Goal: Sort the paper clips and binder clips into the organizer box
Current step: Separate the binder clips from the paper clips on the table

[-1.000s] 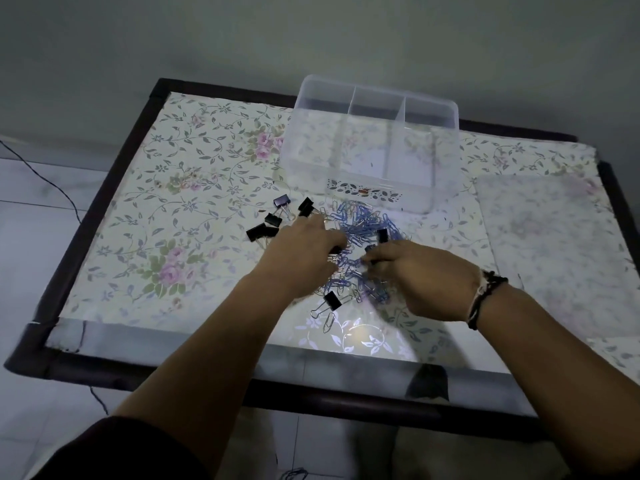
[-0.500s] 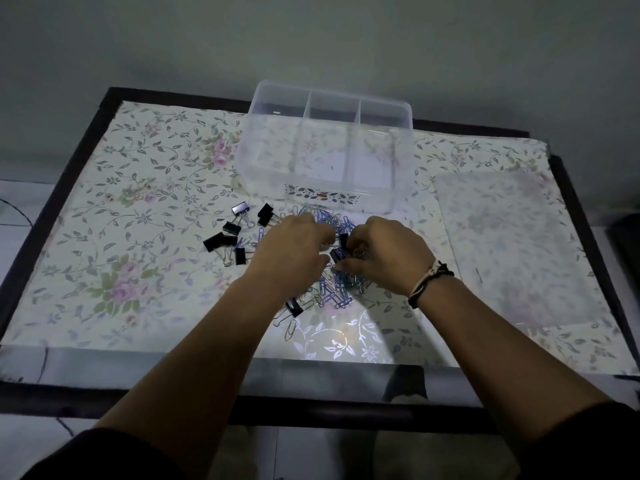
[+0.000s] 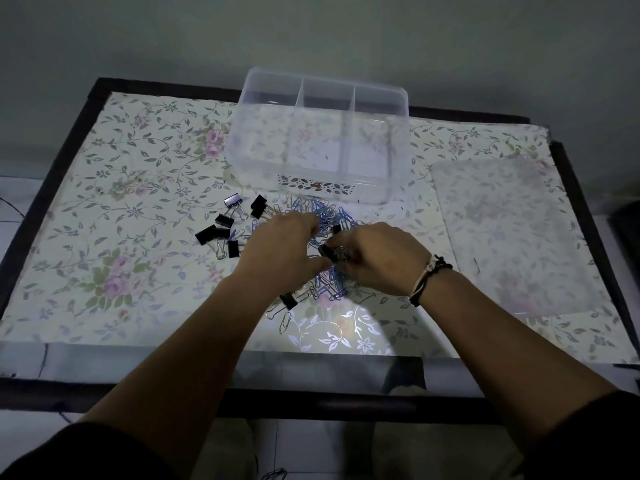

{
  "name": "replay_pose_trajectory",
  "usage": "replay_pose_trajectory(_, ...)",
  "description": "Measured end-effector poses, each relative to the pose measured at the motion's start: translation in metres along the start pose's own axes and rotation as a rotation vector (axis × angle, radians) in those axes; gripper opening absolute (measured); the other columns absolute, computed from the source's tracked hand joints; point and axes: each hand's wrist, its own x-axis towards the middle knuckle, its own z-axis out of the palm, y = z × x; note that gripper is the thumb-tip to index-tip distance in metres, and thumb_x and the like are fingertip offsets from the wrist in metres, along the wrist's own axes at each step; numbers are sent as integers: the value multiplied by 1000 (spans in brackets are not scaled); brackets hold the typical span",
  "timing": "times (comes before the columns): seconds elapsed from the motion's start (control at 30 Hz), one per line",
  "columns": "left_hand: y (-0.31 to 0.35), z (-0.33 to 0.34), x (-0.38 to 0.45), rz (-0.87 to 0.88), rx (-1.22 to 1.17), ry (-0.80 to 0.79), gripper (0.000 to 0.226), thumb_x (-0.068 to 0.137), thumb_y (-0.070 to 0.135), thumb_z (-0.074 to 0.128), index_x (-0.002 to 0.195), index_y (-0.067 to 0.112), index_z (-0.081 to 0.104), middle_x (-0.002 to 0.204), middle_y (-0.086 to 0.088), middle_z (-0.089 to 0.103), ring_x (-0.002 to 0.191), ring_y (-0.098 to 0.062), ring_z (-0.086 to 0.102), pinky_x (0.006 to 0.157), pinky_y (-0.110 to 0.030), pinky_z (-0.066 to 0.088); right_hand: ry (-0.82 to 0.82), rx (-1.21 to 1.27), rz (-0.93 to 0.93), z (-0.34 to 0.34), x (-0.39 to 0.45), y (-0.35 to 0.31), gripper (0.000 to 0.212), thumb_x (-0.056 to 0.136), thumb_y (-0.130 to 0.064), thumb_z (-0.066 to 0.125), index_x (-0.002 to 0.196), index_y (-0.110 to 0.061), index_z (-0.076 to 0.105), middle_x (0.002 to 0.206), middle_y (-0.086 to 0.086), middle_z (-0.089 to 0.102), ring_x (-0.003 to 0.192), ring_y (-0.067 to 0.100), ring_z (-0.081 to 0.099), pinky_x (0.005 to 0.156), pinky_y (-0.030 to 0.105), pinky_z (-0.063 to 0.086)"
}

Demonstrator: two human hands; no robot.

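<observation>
A clear organizer box (image 3: 263, 157) with three compartments stands at the back of the floral-covered table, and nothing shows inside it. In front of it lies a pile of blue and silver paper clips (image 3: 323, 211). Several black binder clips (image 3: 221, 221) lie to the pile's left, and one more binder clip (image 3: 288, 301) lies at its near edge. My right hand (image 3: 377, 258) pinches a black binder clip (image 3: 327, 252) just above the pile. My left hand (image 3: 280, 247) lies over the pile's left side with its fingers bent down; what is under it is hidden.
A translucent flat lid (image 3: 512, 233) lies on the table to the right of the box. The table's dark frame (image 3: 311, 401) runs along the near edge, close to my forearms. A cord (image 3: 10, 206) runs across the floor at the left.
My right hand has slid left into the pile and now holds a black binder clip lifted between both hands. My left hand stays over the clips. The camera view shifted.
</observation>
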Motion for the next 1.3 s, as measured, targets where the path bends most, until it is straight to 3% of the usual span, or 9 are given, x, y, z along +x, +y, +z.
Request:
replay_pose_trajectory(0.3, 17, 16, -5, 38, 41, 54, 51, 72, 65, 67, 105, 26, 61, 99, 2, 51, 99, -22, 53, 86, -41, 47, -138, 107, 55, -3, -4, 12, 37, 87, -30, 60, 123, -35, 64, 71, -9, 63, 73, 18, 63, 69, 39, 55)
replay_pose_trajectory(0.4, 19, 18, -4, 17, 49, 56, 38, 78, 54, 70, 103, 25, 66, 101, 0, 54, 102, -23, 54, 86, -39, 45, -165, 146, 81, -9, -8, 17, 36, 91, -29, 60, 126, -31, 64, 79, -10, 65, 80, 20, 64, 77, 38, 55)
replay_pose_trajectory(0.5, 14, 11, 0, 26, 95, 39, 35, 78, 50, 72, 100, 23, 68, 103, -1, 54, 103, -23, 52, 86, -38, 43, -166, 37, 124, -16, -17, 25, 30, 89, -34, 59, 119, -34, 64, 70, -11, 56, 80, 25, 64, 67, 34, 50)
replay_pose_trajectory(0.67, 6, 1, -2, 52, -27, -11, 37, 76, 38, 82, 93, 21, 54, 88, 4, 57, 89, -23, 58, 77, -36, 46, -206, -12, 31, -26, -26, 9, 47, 88, -28, 55, 134, -40, 53, 62, -13, 43, 65, 17, 52, 54, 29, 40)
replay_pose_trajectory(0.8, 7, -2, -5, -48, -240, -50, 35, 77, 26, 85, 90, 19, 54, 78, 3, 65, 71, -18, 62, 68, -37, 55, -256, -86, 37, -25, -26, 4, 61, 86, -24, 54, 143, -41, 43, 67, -10, 39, 75, 23, 52, 56, 28, 40)
replay_pose_trajectory(0.97, 2, -14, -8, -175, -444, -5, 35, 72, 22, 90, 86, 14, 59, 74, -2, 66, 52, 0, 57, 43, -9, 39, -137, -80, 41, -28, -32, -2, 59, 86, -25, 51, 144, -33, 42, 82, -1, 56, 79, 29, 64, 58, 34, 50)
replay_pose_trajectory(1.07, -1, -23, -10, -185, -419, 5, 34, 71, 27, 90, 86, 19, 61, 75, 4, 66, 61, -5, 57, 51, -16, 38, -120, -75, 51, -22, -28, -8, 50, 86, -20, 51, 135, -30, 53, 94, 4, 65, 85, 31, 65, 56, 31, 43)
replay_pose_trajectory(1.17, -4, -32, -14, -186, -423, 19, 31, 70, 26, 90, 88, 20, 65, 78, 7, 64, 66, -8, 58, 57, -23, 39, -57, -51, 50, -16, -26, -9, 37, 88, -18, 52, 123, -21, 63, 102, 8, 69, 88, 32, 66, 64, 35, 52)
replay_pose_trajectory(1.3, 5, -37, -21, -115, -403, 32, 26, 71, 21, 88, 87, 21, 67, 80, 6, 66, 67, -9, 61, 61, -24, 44, 107, 387, 195, -10, -18, -11, 31, 91, -32, 67, 119, -18, 65, 101, -3, 72, 81, 17, 69, 76, 33, 56)
